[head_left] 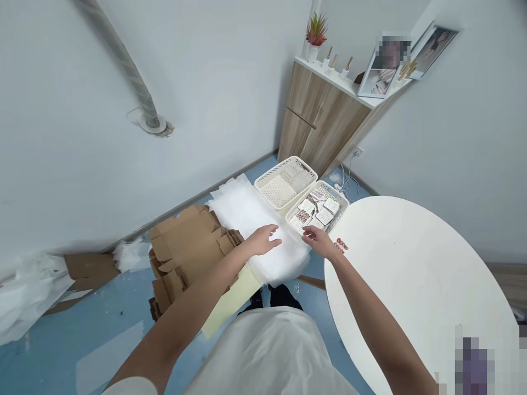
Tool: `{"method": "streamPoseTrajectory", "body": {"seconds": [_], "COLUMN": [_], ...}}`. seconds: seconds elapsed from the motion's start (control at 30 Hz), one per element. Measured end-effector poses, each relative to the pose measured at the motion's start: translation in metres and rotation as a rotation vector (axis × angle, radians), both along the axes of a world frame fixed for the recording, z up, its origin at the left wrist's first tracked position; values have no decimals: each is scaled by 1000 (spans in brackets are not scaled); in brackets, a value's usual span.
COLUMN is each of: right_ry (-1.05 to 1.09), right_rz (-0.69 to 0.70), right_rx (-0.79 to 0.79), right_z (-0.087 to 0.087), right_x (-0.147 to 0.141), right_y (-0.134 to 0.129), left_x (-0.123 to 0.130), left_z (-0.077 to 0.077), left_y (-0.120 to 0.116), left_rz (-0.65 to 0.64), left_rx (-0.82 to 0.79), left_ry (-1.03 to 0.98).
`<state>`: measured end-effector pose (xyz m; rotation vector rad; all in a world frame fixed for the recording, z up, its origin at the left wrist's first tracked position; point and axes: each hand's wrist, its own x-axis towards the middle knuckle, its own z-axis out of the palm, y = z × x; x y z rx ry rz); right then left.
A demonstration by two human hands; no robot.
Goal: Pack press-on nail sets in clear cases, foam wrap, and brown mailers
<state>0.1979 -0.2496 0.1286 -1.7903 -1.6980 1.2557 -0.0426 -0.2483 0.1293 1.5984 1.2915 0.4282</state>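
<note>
My left hand (264, 240) hovers over a stack of thin white sheets (242, 206), its thumb and fingers apart and nothing between them. Close to the near edge of a white basket (343, 211), my right hand (319, 241) is also open and holds nothing visible. Inside that basket lie several small white packs (324, 215), some showing reddish-brown press-on nails (303, 216). Beside my right wrist, a set of red nails (341, 245) rests at the rim of the round white table (395, 263).
A second white basket (274, 189) holds clear plastic pieces. Flattened cardboard boxes (185, 241) are stacked at left, with crumpled white plastic (33, 291) farther off. A wood-grain cabinet (317, 109) stands in the corner, bearing a potted plant (315, 33) and picture frames. Cables (349, 178) lie near the wall.
</note>
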Motion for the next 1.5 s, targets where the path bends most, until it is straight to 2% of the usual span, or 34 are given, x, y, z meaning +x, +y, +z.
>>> {"method": "streamPoseTrajectory", "body": {"seconds": [0.17,0.37,0.5,0.67,0.87,1.03,1.17,1.3,1.4,1.5], "right_ry": [-83,-346,-522,-620,-677,-645,-533,-222,17,164], "right_rz": [50,105,119,109,104,107,85,1,-101,-169], "right_rx": [96,289,331,299,255,198,204,217,206,199], "right_z": [-9,-36,-56,-69,-78,-81,-73,-57,-40,-17], "right_x": [6,-4,-15,-23,-26,-29,-29,-29,-30,-33], "right_y": [76,157,186,199,210,215,211,197,175,142], "left_x": [25,67,91,116,131,128,119,103,89,75], "left_z": [-11,-47,-75,-98,-113,-110,-98,-80,-62,-39], "left_y": [65,155,193,217,227,221,208,187,165,135], "left_rz": [105,371,492,584,625,656,686,676,737,754], "left_rx": [-53,-273,-410,-510,-508,-493,-421,-209,-7,50], "left_ry": [-87,-243,-306,-420,-540,-486,-416,-328,-205,-192]}}
